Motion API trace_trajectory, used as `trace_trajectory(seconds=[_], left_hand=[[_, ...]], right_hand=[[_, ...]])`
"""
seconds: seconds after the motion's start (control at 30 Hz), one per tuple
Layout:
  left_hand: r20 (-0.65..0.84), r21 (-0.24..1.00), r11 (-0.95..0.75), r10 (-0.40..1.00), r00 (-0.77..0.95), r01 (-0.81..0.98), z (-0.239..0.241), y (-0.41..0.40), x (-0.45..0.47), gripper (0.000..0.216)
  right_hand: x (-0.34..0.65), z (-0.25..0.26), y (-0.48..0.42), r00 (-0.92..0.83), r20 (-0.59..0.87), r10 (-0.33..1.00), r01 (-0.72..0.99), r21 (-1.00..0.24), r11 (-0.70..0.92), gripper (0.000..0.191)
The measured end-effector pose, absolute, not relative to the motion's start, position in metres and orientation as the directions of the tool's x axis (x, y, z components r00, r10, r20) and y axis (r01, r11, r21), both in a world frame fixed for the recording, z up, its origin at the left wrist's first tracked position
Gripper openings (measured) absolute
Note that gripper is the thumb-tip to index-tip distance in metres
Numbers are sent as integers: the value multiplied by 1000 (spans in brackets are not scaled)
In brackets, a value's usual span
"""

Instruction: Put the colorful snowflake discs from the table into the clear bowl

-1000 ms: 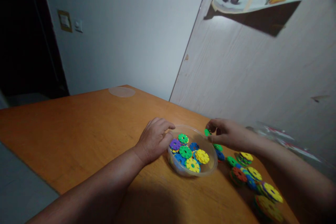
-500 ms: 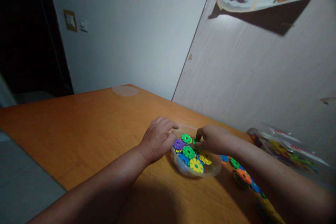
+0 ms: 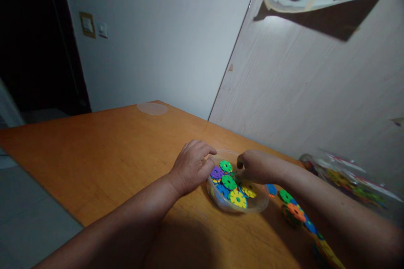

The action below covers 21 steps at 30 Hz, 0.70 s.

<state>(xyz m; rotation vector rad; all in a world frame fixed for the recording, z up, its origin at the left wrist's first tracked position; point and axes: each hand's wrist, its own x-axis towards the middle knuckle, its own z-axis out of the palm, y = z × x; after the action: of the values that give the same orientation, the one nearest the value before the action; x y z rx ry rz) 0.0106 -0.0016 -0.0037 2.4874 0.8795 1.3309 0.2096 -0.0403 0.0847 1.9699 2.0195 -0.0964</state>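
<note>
A clear plastic bowl (image 3: 261, 206) sits on the orange wooden table (image 3: 110, 151) and holds several coloured gear-like discs (image 3: 236, 197) in purple, green, blue and yellow. My left hand (image 3: 194, 166) rests against the bowl's left rim, with its fingers curled over the edge. My right hand (image 3: 257, 166) hangs over the middle of the bowl, knuckles up and fingers pinched downward. A bit of green disc shows at its fingertips, just above the pile.
More loose discs (image 3: 293, 212) lie in a row on the table right of the bowl, partly under my right forearm. A clear bag of discs (image 3: 347, 176) lies at the far right by the wall. A clear lid (image 3: 152, 108) sits at the table's far corner.
My right hand has carried a green disc from beside the bowl's right rim leftward and down into the bowl. My left hand has stayed on the rim.
</note>
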Motion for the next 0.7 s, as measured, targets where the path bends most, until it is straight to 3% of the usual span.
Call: trace_trajectory(seconds=[0.3, 0.7], left_hand=[[694, 428, -805, 584, 421, 411, -3, -3, 10, 21], [689, 433, -803, 588, 424, 410, -3, -2, 10, 20]], right_hand=[[217, 90, -43, -43, -281, 959, 979, 179, 97, 21], [208, 80, -40, -40, -281, 959, 961, 252, 114, 22]])
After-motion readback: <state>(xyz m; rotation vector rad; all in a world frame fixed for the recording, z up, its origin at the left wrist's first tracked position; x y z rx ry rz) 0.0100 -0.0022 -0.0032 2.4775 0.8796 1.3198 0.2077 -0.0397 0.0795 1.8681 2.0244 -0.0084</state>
